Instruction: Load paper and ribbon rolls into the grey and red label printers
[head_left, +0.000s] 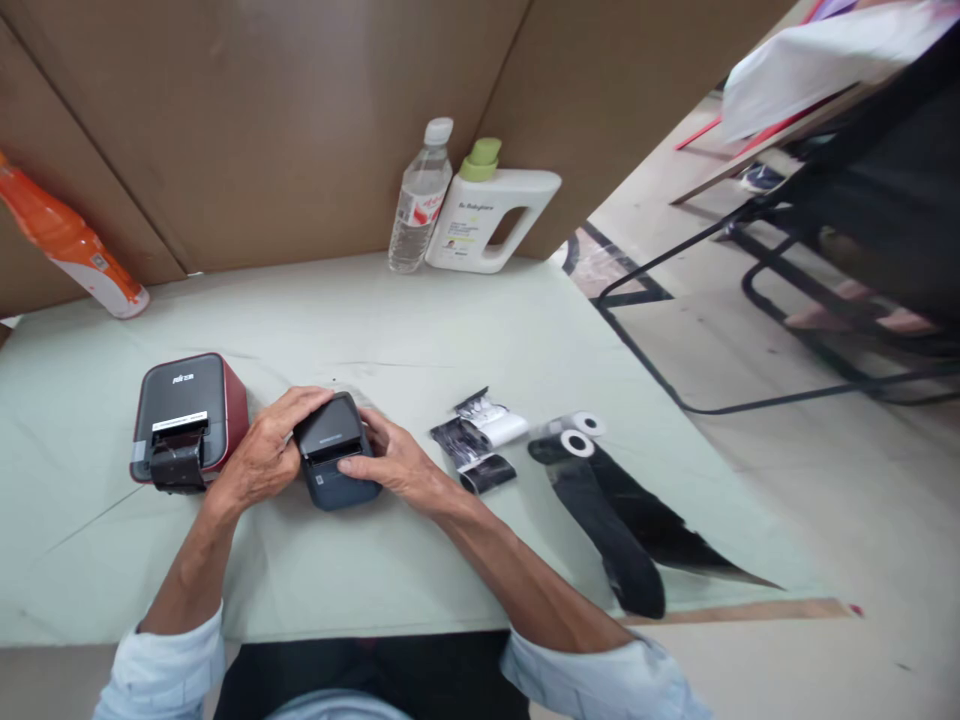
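A small dark label printer (341, 492) rests on the pale green tabletop, tilted slightly, between my two hands. My left hand (262, 450) is closed around its left side, fingers reaching over the upper left corner. On the other side, my right hand (401, 460) grips the right edge, its thumb lying across the front below the lid slot. Left of my left hand stands a larger red-and-black label printer (180, 390), with a glossy black strip (178, 465) curling from its slot. Crumpled black-and-white label pieces (480, 435) lie to the right of my right hand.
Two small rolls (576, 443) with long black strips (619, 540) lie on the right of the table (315, 310). An orange bottle (94, 265), a clear water bottle (420, 210) and a white jug (465, 235) stand by the cardboard wall (300, 130). A black-framed chair (652, 360) is beyond.
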